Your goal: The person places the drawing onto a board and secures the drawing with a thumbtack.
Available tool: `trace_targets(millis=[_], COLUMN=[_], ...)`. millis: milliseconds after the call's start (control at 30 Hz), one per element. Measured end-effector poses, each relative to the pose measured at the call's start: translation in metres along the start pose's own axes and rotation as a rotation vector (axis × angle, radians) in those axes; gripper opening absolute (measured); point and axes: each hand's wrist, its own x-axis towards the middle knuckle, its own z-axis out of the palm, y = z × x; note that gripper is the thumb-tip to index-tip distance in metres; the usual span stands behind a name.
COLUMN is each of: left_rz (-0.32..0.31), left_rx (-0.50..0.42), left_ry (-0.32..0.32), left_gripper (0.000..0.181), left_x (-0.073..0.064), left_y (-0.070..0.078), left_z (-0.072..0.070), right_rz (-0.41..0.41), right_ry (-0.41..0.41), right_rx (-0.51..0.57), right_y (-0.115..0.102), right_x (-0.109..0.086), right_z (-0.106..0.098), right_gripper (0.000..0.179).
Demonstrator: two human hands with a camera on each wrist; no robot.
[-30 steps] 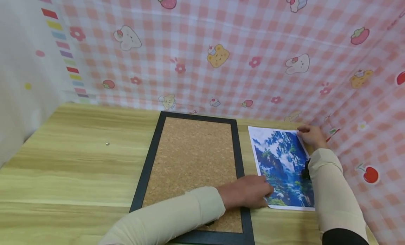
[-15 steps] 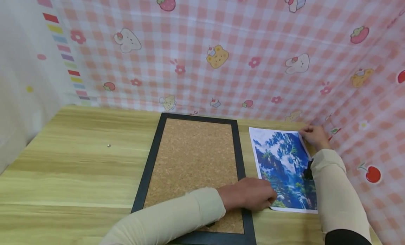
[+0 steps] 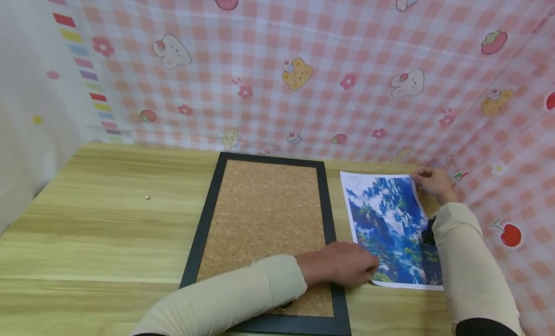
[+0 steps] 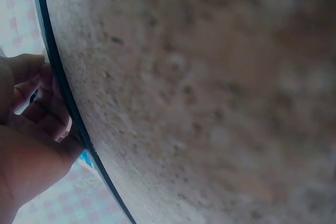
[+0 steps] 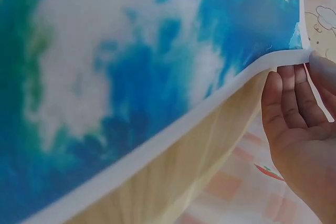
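A printed picture (image 3: 386, 220) of blue mountains with a white border lies on the right of the table. My right hand (image 3: 435, 184) pinches its far right corner between thumb and fingers. In the right wrist view the print's edge (image 5: 173, 148) bows up off the tabletop beside that hand (image 5: 304, 135). My left hand (image 3: 347, 264) has curled fingers at the near left corner and holds the print there; the exact grip is hidden. Beneath the left forearm lies a cork board (image 3: 269, 206) in a black frame, which fills most of the left wrist view.
Wood-grain tabletop (image 3: 108, 230) stretches to the left, with a small shiny round piece (image 3: 148, 198) on it. A pink checked cloth (image 3: 260, 61) hangs along the back and right side, close to my right hand.
My right hand has shifted a little to the right with its corner, and the print's right side now curves up more. The left hand has moved slightly right. The cork board stays put.
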Motion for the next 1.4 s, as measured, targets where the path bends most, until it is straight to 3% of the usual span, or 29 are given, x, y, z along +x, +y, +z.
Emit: trace_targets(millis=[300, 633, 967, 1400], left_rz=[-0.003, -0.006, -0.019, -0.008], left_rx=[-0.012, -0.208, -0.185, -0.188], left_ry=[0.037, 0.119, 0.215, 0.274], left_gripper=[0.025, 0.034, 0.03, 0.023], left_x=[-0.003, -0.018, -0.032, -0.052], left_y=[0.011, 0.007, -0.004, -0.013], left_z=[0.0, -0.004, -0.015, -0.025], right_rz=[-0.039, -0.073, -0.067, -0.133], right_ry=[0.033, 0.045, 0.016, 0.028], right_rx=[0.009, 0.024, 0.127, 0.087], right_y=[-0.009, -0.015, -0.036, -0.05], right_x=[-0.002, -0.006, -0.015, -0.019], right_z=[-0.008, -0.011, -0.018, -0.02], right_gripper=[0.038, 0.035, 0.04, 0.04])
